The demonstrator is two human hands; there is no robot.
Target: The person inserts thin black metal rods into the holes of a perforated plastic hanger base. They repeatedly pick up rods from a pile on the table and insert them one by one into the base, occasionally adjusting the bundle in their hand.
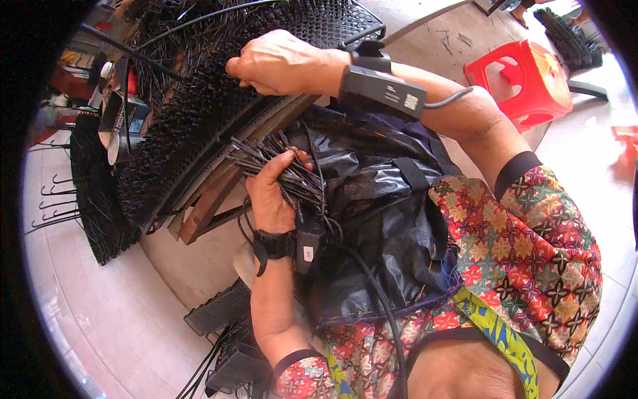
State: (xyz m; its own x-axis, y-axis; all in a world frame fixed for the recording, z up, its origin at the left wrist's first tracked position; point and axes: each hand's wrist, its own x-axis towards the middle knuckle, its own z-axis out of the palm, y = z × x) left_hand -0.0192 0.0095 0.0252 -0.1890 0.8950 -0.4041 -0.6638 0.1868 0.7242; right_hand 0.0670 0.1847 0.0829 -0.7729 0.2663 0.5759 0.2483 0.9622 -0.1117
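Observation:
A bundle of thin black rods (292, 178) lies in my left hand (271, 189), the fingers and thumb closed round it. The rods stick out at both sides of the grip, above the black apron on my lap. Farther off, my right hand (282, 63) is closed over a black perforated rack (325, 23). Its fingertips point down at the rows of short black pieces (179, 126) standing in the rack. Whatever those fingers pinch, if anything, is hidden. Each wrist wears a strap with a black box.
A wooden support (209, 206) carries the rack's near edge. Loose black strips (166, 43) heap up behind it. At the left hangs a dark bristly panel with hooks (96, 193). A red plastic stool (522, 83) stands at the far right. More black blocks (232, 362) lie low beside my left arm.

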